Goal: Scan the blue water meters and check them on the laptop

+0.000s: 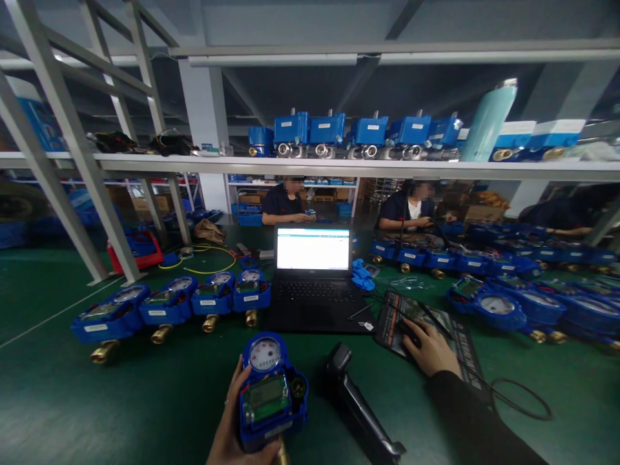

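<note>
My left hand (pixel 231 423) is wrapped round the left side and bottom of a blue water meter (pixel 271 394). The meter has a round dial at its top, a small display on a green board below and a brass fitting at the lower end. On the patterned mouse pad (pixel 394 316), my right hand (pixel 433 349) is closed over a black computer mouse (pixel 408 332). Between my hands lies a black barcode scanner (pixel 358 403). An open laptop (pixel 312 284) with a lit white screen stands just beyond.
Several blue meters (pixel 208 300) line the left of the green table (pixel 159 394), and more meters (pixel 527 303) stand at right. Overhead, a shelf (pixel 290 166) carries meters and a light-blue bottle (pixel 489 123). People (pixel 407 210) sit across the table. A mouse cable (pixel 523 394) loops at right.
</note>
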A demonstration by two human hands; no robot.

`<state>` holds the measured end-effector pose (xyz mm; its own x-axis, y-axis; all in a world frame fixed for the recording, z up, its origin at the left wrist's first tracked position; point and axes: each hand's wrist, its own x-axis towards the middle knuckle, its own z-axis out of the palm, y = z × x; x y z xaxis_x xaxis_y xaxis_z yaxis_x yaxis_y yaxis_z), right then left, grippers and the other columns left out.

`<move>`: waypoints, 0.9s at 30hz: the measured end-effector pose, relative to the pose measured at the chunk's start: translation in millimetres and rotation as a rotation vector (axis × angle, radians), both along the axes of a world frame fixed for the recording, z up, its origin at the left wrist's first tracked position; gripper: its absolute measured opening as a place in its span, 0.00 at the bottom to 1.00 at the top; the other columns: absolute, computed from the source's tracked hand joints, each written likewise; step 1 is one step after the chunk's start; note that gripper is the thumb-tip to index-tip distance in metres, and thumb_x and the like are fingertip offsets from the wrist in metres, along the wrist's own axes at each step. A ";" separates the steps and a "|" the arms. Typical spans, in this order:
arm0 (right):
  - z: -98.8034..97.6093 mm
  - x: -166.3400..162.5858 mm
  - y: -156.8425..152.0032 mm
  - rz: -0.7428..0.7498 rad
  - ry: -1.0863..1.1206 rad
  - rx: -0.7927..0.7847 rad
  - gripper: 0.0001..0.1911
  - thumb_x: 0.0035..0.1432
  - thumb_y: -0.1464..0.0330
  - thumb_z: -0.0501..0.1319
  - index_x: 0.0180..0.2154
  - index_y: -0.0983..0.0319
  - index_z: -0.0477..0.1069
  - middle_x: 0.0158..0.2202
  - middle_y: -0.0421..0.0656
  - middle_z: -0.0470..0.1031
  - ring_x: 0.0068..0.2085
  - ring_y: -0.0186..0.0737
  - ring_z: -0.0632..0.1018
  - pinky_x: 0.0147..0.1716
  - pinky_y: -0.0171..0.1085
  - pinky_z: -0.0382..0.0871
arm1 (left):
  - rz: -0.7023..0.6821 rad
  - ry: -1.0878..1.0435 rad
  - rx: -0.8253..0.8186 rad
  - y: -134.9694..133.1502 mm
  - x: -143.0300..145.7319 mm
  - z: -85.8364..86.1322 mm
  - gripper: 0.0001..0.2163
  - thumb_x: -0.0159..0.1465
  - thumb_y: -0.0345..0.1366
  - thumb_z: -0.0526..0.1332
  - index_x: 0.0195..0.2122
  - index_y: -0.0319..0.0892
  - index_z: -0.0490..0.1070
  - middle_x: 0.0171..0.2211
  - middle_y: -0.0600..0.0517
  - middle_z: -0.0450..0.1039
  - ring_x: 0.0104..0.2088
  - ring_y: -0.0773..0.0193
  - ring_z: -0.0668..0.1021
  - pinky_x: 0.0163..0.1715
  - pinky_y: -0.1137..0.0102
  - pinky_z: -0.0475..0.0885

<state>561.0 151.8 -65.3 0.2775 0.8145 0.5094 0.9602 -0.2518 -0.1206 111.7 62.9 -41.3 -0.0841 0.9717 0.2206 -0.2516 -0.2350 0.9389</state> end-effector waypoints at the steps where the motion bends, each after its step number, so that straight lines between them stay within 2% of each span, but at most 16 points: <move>1: -0.8 1.1 0.4 0.010 -0.003 0.002 0.24 0.60 0.58 0.50 0.55 0.56 0.71 0.54 0.46 0.70 0.49 0.49 0.74 0.49 0.45 0.71 | -0.007 -0.001 0.000 -0.3 0.2 -0.3 0.43 0.41 0.40 0.75 0.59 0.54 0.60 0.68 0.49 0.42 0.62 0.38 0.60 0.51 0.55 0.71; 6: -2.7 5.2 2.5 0.037 -0.006 -0.010 0.24 0.59 0.58 0.51 0.54 0.55 0.71 0.54 0.46 0.70 0.49 0.49 0.74 0.50 0.47 0.70 | -0.023 0.059 0.030 -0.4 -1.1 -5.0 0.44 0.44 0.42 0.74 0.62 0.50 0.56 0.67 0.43 0.45 0.62 0.37 0.60 0.54 0.51 0.67; 14: -3.9 4.9 4.0 0.036 0.013 0.010 0.23 0.59 0.59 0.52 0.53 0.55 0.72 0.54 0.48 0.70 0.50 0.50 0.73 0.50 0.47 0.70 | -0.045 0.078 0.024 0.0 -4.4 -5.9 0.46 0.44 0.43 0.74 0.63 0.52 0.55 0.66 0.43 0.46 0.61 0.36 0.61 0.53 0.50 0.68; 23: -3.4 3.9 4.2 0.044 0.021 0.017 0.23 0.59 0.58 0.51 0.53 0.55 0.72 0.53 0.48 0.70 0.50 0.50 0.73 0.50 0.48 0.70 | -0.042 0.008 0.006 -2.7 0.0 -2.1 0.45 0.43 0.41 0.75 0.62 0.53 0.57 0.67 0.45 0.43 0.60 0.36 0.63 0.51 0.52 0.71; 27: -3.3 5.2 3.5 0.023 0.012 0.008 0.24 0.59 0.57 0.51 0.53 0.55 0.72 0.53 0.48 0.70 0.49 0.51 0.74 0.50 0.48 0.69 | -0.027 0.055 0.014 -1.9 -1.4 -2.5 0.45 0.43 0.42 0.74 0.62 0.53 0.57 0.67 0.45 0.43 0.60 0.36 0.62 0.52 0.51 0.69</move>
